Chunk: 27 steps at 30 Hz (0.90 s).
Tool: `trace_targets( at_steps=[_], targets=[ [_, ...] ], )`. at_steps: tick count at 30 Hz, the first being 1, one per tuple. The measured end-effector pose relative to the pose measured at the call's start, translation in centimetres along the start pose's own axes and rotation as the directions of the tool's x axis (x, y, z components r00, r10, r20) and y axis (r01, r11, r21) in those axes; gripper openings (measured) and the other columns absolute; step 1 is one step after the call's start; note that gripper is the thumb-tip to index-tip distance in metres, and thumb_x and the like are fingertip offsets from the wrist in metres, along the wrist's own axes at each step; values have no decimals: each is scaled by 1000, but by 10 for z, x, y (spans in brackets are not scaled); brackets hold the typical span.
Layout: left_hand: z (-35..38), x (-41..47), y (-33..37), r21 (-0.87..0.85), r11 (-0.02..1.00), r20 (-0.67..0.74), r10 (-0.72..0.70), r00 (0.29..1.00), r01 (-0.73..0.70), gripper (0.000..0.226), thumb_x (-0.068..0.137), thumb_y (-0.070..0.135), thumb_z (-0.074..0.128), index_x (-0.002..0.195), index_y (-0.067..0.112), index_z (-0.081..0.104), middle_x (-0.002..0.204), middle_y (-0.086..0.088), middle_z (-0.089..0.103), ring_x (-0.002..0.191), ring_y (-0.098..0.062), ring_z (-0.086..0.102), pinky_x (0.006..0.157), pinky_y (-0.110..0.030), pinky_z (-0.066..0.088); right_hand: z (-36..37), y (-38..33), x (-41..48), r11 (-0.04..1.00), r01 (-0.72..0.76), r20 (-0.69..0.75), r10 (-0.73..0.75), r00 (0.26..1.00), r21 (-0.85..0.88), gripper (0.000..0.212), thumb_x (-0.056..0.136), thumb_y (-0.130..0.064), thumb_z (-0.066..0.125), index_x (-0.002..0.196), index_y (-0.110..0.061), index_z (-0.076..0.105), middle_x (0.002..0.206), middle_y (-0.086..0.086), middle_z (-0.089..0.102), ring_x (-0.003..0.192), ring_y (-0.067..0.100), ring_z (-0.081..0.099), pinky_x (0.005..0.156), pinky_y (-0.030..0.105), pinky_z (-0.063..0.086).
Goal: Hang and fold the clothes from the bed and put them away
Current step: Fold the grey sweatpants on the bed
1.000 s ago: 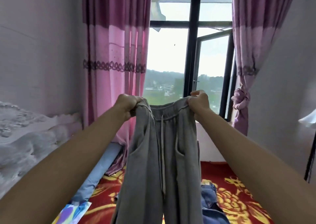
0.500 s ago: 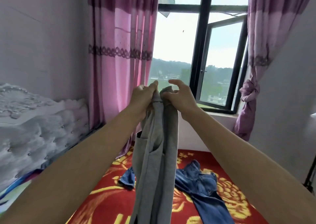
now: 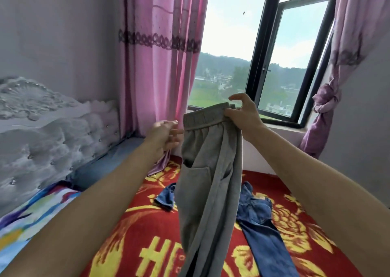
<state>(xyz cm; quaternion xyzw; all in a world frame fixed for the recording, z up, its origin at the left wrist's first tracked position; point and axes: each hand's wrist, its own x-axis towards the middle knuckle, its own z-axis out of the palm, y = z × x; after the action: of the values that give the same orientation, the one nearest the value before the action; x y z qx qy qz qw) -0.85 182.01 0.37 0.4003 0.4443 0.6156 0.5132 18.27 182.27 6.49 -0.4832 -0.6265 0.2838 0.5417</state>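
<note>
The grey trousers [image 3: 209, 171] hung down the centre of the frame, legs doubled together, from the right hand [image 3: 242, 116], which pinched the elastic waistband at mid-frame with its other fingers splayed. The left hand [image 3: 164, 137], just left of the waistband, was loose and gripped nothing; whether its fingertips touched the cloth I could not tell. By my judgement the fold was barely begun and nothing was put away — blue jeans [image 3: 259, 224] lay unfolded on the red bedspread [image 3: 147, 219] beyond. Yellow characters [image 3: 160, 257] at lower centre were cut off — unreadable; no labels showed.
</note>
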Motion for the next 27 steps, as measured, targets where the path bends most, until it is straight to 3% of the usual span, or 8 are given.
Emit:
trace_targets(
  at_steps=[2, 5, 8, 14, 19, 22, 25, 27],
  targets=[
    [-18, 11, -18, 207, 975, -23, 85, 996, -79, 53, 90, 20, 60, 137, 7, 39, 106, -10, 61, 82, -17, 56, 57, -20, 49, -1, -7, 0, 999, -3, -16, 3, 1000, 40, 29, 85, -1, 56, 103, -22, 51, 84, 7, 51, 69, 16, 52, 59, 25, 48],
    [-37, 15, -51, 191, 980, 203, 12, 979, -52, 97, 78, 34, 74, 150, 20, 11, 153, -6, 24, 134, -20, 34, 97, -28, 36, 0, -32, -1, 993, 48, 17, -51, 999, 111, 24, 87, -2, 56, 99, -22, 51, 77, 4, 51, 60, 12, 51, 48, 19, 46],
    [-44, 15, -78, 71, 997, 386, -20, 922, -9, 134, 29, 58, 89, 143, 20, 28, 127, 7, 54, 108, -8, 57, 77, -17, 50, 6, -60, -3, 982, 123, 77, -135, 988, 146, 23, 88, -4, 57, 93, -26, 51, 78, 5, 54, 62, 12, 53, 48, 19, 46],
    [-64, 28, -55, -110, 994, 138, 34, 990, -19, 8, 86, 13, 61, 93, 12, 63, 77, 0, 74, 82, -18, 64, 63, -21, 56, 33, -97, -3, 937, 156, 103, -196, 975, 311, 24, 89, 4, 52, 90, -20, 49, 71, 3, 56, 47, 4, 55, 47, 19, 46],
    [-102, 38, 34, 122, 965, -88, 243, 966, -231, 30, 81, 12, 70, 108, 3, 62, 92, -5, 65, 67, -4, 63, 60, -14, 51, 41, -111, 10, 917, 189, -39, -187, 982, 351, 21, 87, -6, 62, 87, -22, 48, 78, 0, 56, 53, 3, 53, 44, 14, 40],
    [-95, 34, 97, 258, 903, -38, 365, 930, -343, 42, 82, 14, 70, 120, 5, 56, 92, -3, 63, 57, 3, 62, 57, -11, 50, 33, -121, 19, 895, 209, -183, -147, 972, 394, 19, 87, -10, 60, 85, -22, 46, 85, -2, 54, 65, 8, 50, 48, 17, 40],
    [-67, 36, 142, 443, 806, 28, 426, 904, -393, 77, 56, 46, 84, 118, 6, 61, 110, -10, 65, 90, -16, 64, 84, -29, 53, 9, -121, 27, 835, 237, -345, -61, 937, 497, 17, 85, -6, 58, 84, -18, 46, 84, 1, 52, 67, 12, 50, 54, 21, 44],
    [-36, 43, 151, 561, 715, 103, 439, 893, -416, 65, 63, 46, 81, 117, 17, 59, 106, -2, 60, 88, -13, 57, 70, -16, 49, -12, -112, 26, 817, 236, -451, 33, 892, 526, 15, 83, -2, 57, 88, -13, 48, 82, 4, 51, 66, 15, 50, 59, 23, 47]
  ],
)
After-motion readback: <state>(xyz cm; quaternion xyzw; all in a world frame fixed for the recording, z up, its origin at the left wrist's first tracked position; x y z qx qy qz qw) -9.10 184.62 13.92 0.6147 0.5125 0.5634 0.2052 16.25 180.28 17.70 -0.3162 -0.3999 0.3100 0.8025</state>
